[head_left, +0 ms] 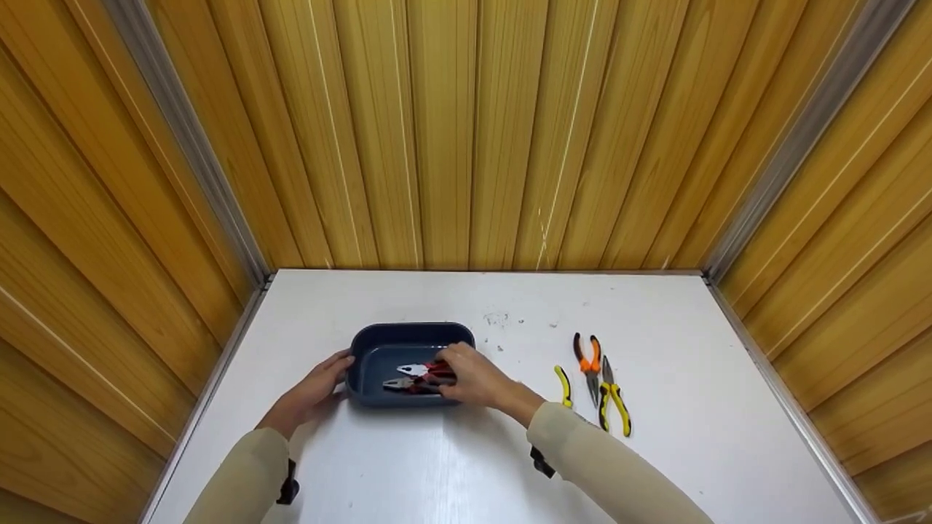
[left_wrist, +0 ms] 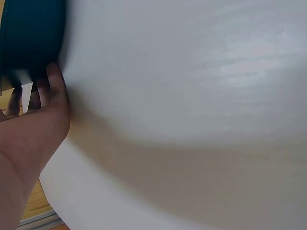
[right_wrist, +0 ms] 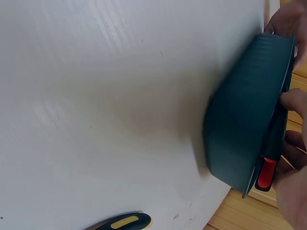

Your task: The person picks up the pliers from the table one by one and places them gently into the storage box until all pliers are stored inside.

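A dark blue-green rectangular bin (head_left: 408,332) sits on the white table. My left hand (head_left: 320,387) rests against its left end, fingers touching the outer wall. In the left wrist view, the fingertips (left_wrist: 53,72) lie along the wall low down. Inside the bin lie two combination pliers side by side, one with bright jaws (head_left: 413,370) and one with darker jaws (head_left: 398,383), both pointing left. My right hand (head_left: 477,378) reaches over the bin's right end and grips red-and-black pliers handles (right_wrist: 266,173). Its fingers partly cover them, so I cannot tell whether it holds one pair or both.
Right of the bin lie orange-and-black needle-nose pliers (head_left: 590,364) and yellow-and-black long-nose pliers (head_left: 615,400). Another yellow-and-black handle (head_left: 563,386) shows partly behind my right forearm. Wood-patterned walls (head_left: 466,145) enclose the table at the back and sides.
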The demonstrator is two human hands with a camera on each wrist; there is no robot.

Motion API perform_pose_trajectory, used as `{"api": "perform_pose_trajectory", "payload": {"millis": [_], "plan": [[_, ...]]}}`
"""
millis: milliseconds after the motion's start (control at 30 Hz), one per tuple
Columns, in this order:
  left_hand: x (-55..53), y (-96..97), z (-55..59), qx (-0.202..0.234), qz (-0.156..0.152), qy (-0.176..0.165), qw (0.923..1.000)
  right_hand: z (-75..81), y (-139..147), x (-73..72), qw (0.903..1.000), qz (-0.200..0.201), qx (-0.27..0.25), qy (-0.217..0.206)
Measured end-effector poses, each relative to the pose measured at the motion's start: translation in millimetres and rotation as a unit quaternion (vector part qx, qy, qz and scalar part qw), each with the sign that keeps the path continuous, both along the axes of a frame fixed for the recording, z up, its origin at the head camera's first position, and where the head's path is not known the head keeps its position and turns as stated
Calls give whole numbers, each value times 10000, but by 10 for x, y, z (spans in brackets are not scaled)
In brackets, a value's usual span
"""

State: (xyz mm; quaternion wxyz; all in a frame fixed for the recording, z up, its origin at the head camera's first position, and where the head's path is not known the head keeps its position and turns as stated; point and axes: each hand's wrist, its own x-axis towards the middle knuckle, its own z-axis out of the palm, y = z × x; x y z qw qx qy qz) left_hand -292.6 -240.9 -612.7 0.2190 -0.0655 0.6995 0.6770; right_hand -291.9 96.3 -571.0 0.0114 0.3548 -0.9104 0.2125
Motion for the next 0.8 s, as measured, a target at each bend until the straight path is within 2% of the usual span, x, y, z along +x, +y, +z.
{"api": "perform_pose_trajectory", "payload": {"millis": [267, 500, 800], "plan": [[-8, 15, -34, 105, -17, 59, 9999, -42, -65, -39, 9999, -35, 100, 53], [0, 1, -14, -26, 48, 99, 9999, -14, -141, -62, 9998, -78, 110, -145], [1, -3, -25, 65, 65, 118, 9999, -15, -252, -101, 9995, -118, 203, -215]]}}
